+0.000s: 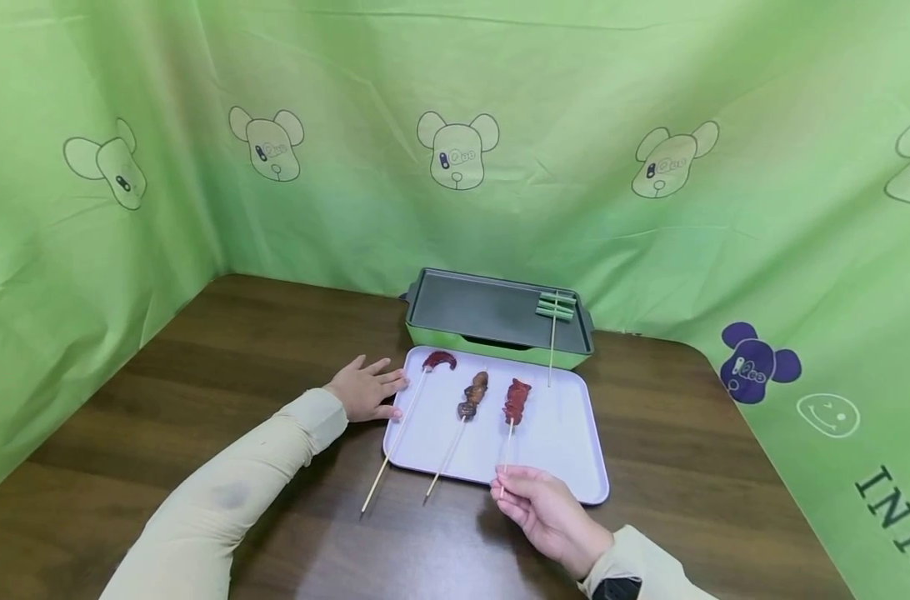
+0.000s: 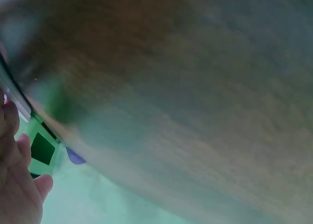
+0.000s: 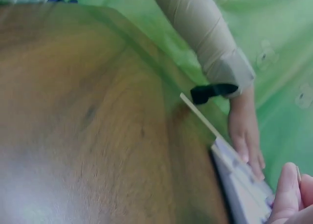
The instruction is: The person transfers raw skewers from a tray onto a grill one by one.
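Note:
My right hand (image 1: 542,510) pinches the lower end of a stick that bears a red meat skewer (image 1: 517,402), over the front of the white tray (image 1: 560,442). At the tray's left edge my left hand (image 1: 367,390) rests with fingers spread, its tips touching the rim. Beside it lies a skewer with a dark red curled piece (image 1: 440,359), its stick jutting past the tray's front edge. In the middle lies a skewer of brown chunks (image 1: 473,395). Behind, a skewer of green pieces (image 1: 556,307) lies on the right end of the grill plate (image 1: 477,304).
A green grill box (image 1: 455,337) with the dark plate on top stands directly behind the tray. The brown wooden table (image 1: 275,350) extends to both sides. Green curtains (image 1: 365,208) with bear-head prints hang around its back and sides.

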A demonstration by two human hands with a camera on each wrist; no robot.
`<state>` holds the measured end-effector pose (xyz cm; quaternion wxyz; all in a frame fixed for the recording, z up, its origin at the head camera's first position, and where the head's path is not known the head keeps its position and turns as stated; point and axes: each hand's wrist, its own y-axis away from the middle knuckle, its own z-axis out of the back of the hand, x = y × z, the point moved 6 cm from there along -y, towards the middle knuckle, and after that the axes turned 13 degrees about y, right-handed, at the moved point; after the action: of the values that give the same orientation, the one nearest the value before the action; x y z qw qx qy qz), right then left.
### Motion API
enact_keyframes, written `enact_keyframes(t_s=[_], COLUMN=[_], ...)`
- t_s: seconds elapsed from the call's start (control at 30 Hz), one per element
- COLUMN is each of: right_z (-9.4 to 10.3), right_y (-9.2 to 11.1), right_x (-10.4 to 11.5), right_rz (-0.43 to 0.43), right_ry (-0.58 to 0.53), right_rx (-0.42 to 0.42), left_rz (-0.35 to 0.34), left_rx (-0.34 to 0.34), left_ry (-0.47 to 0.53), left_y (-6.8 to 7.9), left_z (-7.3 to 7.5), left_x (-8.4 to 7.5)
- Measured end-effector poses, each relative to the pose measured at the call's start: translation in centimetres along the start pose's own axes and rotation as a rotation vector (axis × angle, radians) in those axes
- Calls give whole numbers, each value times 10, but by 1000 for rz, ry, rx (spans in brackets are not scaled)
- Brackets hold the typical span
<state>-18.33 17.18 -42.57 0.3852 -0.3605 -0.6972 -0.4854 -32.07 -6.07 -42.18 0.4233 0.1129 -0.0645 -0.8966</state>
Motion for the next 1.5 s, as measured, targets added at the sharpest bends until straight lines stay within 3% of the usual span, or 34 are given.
enact_keyframes(t_s=[0.2,0.33,0.63,0.97,1.2,1.5], right_z=[-4,-7,-14,-12,9,28], right_y=[13,15,9,-15,-43,-75], right_x=[9,19,65,116,117,113], right_rz=[17,45,106,232,260,227], right_ry=[34,70,54,87,171,152], right_rx=[98,118,54,32,-75,-147], left_rz=[-41,-9,-2,5,-9,-3], left_rx=[-18,6,9,11,4,-9], left_ry=[48,42,1,-11,8,-26], left_y=[-5,-4,1,-1,0,-3], left_z=[-7,-4,1,-2,-4,-5], left_x=[9,6,-2,-1,-3,1])
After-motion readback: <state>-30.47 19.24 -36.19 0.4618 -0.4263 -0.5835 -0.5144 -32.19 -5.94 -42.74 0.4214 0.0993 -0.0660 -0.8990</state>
